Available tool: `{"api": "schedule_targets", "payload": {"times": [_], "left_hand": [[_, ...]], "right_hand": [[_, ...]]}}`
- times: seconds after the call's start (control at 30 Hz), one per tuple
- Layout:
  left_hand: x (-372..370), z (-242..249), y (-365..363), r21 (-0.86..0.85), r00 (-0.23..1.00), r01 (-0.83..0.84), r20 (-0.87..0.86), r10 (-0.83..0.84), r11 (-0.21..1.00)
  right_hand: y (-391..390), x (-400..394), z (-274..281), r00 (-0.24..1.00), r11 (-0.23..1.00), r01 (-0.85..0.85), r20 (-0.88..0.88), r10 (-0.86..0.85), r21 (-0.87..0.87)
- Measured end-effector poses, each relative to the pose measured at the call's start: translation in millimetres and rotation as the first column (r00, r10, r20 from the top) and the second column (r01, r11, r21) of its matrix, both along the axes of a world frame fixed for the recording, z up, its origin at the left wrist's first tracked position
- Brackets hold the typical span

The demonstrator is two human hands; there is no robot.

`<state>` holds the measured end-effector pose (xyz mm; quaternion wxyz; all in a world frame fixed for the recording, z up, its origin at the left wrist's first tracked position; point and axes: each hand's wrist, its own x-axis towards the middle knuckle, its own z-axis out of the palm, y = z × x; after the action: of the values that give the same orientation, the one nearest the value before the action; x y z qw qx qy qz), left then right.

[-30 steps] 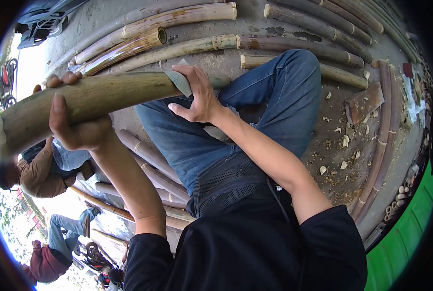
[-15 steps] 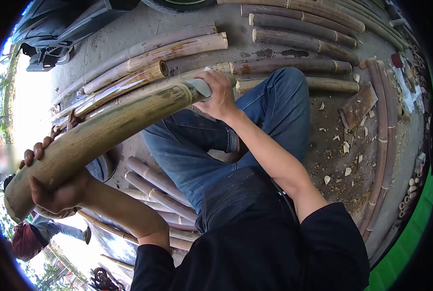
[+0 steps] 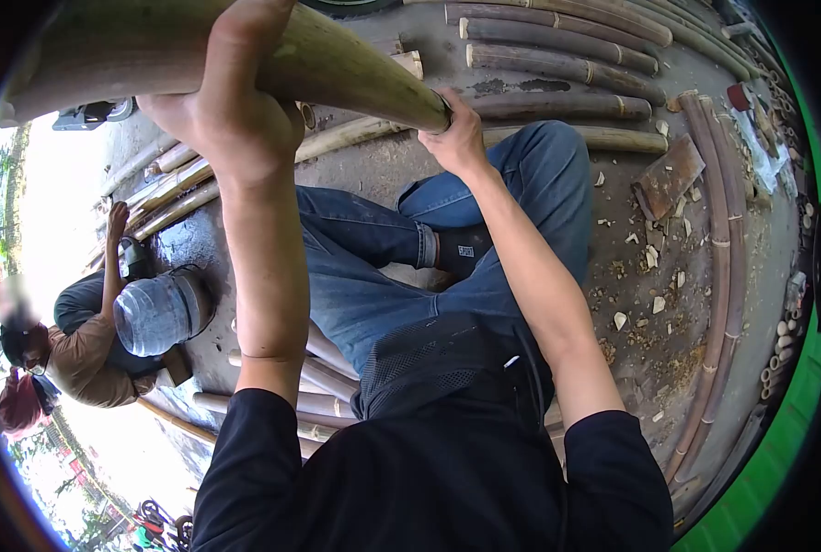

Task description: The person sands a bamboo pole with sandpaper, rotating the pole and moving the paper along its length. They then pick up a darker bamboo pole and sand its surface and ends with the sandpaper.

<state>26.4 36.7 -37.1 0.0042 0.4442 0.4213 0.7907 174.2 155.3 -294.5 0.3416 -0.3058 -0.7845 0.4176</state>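
Note:
A thick green-brown bamboo pole (image 3: 360,69) slants across the top of the view, raised above my crossed legs. My left hand (image 3: 222,110) grips it from below near its thick near part, thumb up along its side; the other fingers are hidden behind it. At the narrower far end, which shows a dark opening, my right hand (image 3: 456,138) is closed around the rim. Part of that hand's fingers is hidden by the pole.
Several cut bamboo poles (image 3: 567,69) lie ahead, and long ones (image 3: 723,239) lie at the right. A rusty brown block (image 3: 670,178) sits among pale chips (image 3: 651,258). At left, a co-worker (image 3: 93,354) sits near a clear water jug (image 3: 157,313).
The bamboo pole has swung up, its near end rising at the upper left. My left hand rose with it; my right hand shifted slightly right and down. A co-worker and jug became visible.

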Motion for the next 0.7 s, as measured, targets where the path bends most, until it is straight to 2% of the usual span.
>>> {"api": "schedule_targets", "payload": {"times": [0.07, 0.13, 0.17, 0.23, 0.3, 0.37, 0.4, 0.43, 0.5, 0.57, 0.6, 0.67, 0.7], "left_hand": [[-5.5, -0.6, -0.9, -0.018, 0.998, 0.006, -0.055, -0.007, 1.000], [4.5, 3.4, -1.0, -0.022, 0.991, 0.075, 0.114, -0.072, 0.997], [6.0, -0.1, 0.9, -0.022, 0.990, 0.072, 0.122, -0.068, 0.997], [6.6, -3.4, 2.1, 0.012, 0.996, 0.045, 0.075, -0.046, 0.999], [4.1, -4.2, -0.2, -0.026, 0.998, -0.028, 0.059, 0.029, 0.999], [-6.7, -11.6, -2.4, -0.044, 0.989, -0.080, -0.125, 0.074, 0.996], [0.6, -1.2, -3.2, -0.104, 0.999, -0.053, -0.016, 0.051, 0.993], [-0.1, -1.9, -5.7, -0.116, 0.999, -0.048, -0.026, 0.045, 0.992], [-8.8, -5.9, -9.1, -0.052, 0.997, -0.005, 0.080, 0.009, 0.999], [-8.0, -5.8, -17.5, -0.075, 0.990, -0.024, 0.138, 0.034, 0.997], [-9.3, -6.2, -22.6, -0.072, 0.988, -0.018, 0.155, 0.029, 0.997], [-13.1, -6.6, -32.0, -0.067, 0.985, -0.015, 0.171, 0.026, 0.998], [-16.2, -9.0, -36.6, -0.062, 0.985, -0.018, 0.171, 0.029, 0.998]], "right_hand": [[-12.2, 0.2, 2.0, 1.000, 1.000, -0.023, -0.008, 0.023, 0.001], [-25.3, 8.0, -1.4, 0.998, 0.999, 0.025, -0.064, -0.023, 0.021], [-25.5, 9.6, -3.9, 0.998, 1.000, 0.021, -0.055, -0.020, 0.021], [-21.2, 11.1, -10.1, 0.992, 0.998, 0.053, -0.110, -0.056, -0.034], [-8.7, 9.9, -14.8, 0.997, 0.999, 0.000, -0.078, -0.003, -0.033], [7.0, 9.1, -32.1, 0.996, 0.993, -0.083, -0.022, 0.081, -0.087], [13.6, 7.1, -33.9, 0.990, 0.988, -0.132, 0.042, 0.135, -0.075], [10.9, 2.4, -38.5, 0.991, 0.988, -0.127, 0.031, 0.130, -0.086], [-4.2, -10.6, -31.1, 0.997, 0.998, -0.057, -0.057, 0.058, 0.029], [-33.1, -21.5, 37.3, 0.975, 0.996, -0.053, -0.210, 0.068, 0.077], [-42.5, -23.8, 42.4, 0.978, 0.998, -0.030, -0.206, 0.040, 0.055], [-45.6, -25.1, 48.9, 0.945, 0.983, 0.048, -0.326, 0.013, 0.178], [-38.6, -18.7, 28.7, 0.944, 0.980, 0.081, -0.331, -0.016, 0.181]]}}
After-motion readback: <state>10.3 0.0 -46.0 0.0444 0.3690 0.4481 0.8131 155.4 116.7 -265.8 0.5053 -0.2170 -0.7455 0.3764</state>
